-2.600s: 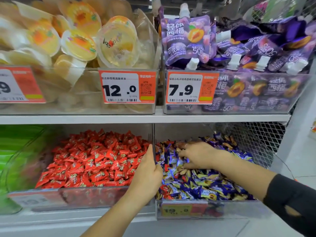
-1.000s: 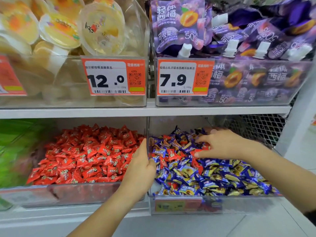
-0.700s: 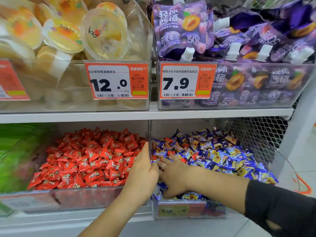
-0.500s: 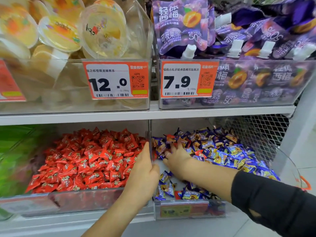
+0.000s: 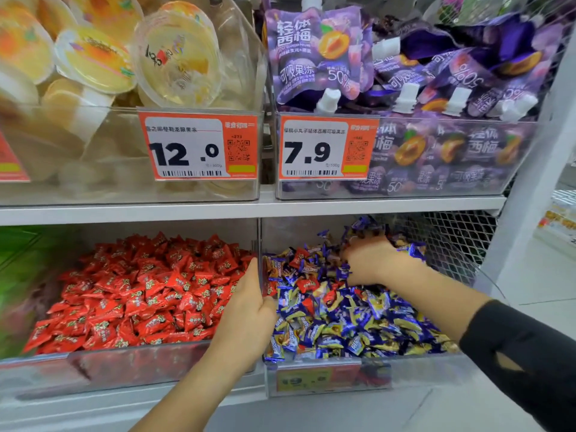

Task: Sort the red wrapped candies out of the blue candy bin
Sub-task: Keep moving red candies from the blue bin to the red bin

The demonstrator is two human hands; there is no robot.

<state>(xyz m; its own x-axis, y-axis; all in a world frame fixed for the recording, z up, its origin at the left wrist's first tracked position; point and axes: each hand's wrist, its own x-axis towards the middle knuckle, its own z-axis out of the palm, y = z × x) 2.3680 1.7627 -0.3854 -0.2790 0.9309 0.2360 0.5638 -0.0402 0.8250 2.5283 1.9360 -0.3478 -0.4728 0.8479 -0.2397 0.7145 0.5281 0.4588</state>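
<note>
Shop shelf (image 5: 249, 210): left hand (image 5: 249, 310) grips the bin divider (image 5: 258, 244), fingers curled round it. Right hand (image 5: 371, 260) digs into blue candies (image 5: 358, 322); finger state unclear.

Red wrapped candies (image 5: 307, 283) lie scattered among blue ones in the blue candy bin (image 5: 420, 366), just left of my right fingers (image 5: 358, 247), right of my left thumb.

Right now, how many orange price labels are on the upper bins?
3: orange label reading 12.0 on the clear jelly-cup bin; orange label reading 7.9 on the clear purple-pouch bin; a third label, cut off at left edge.
</note>
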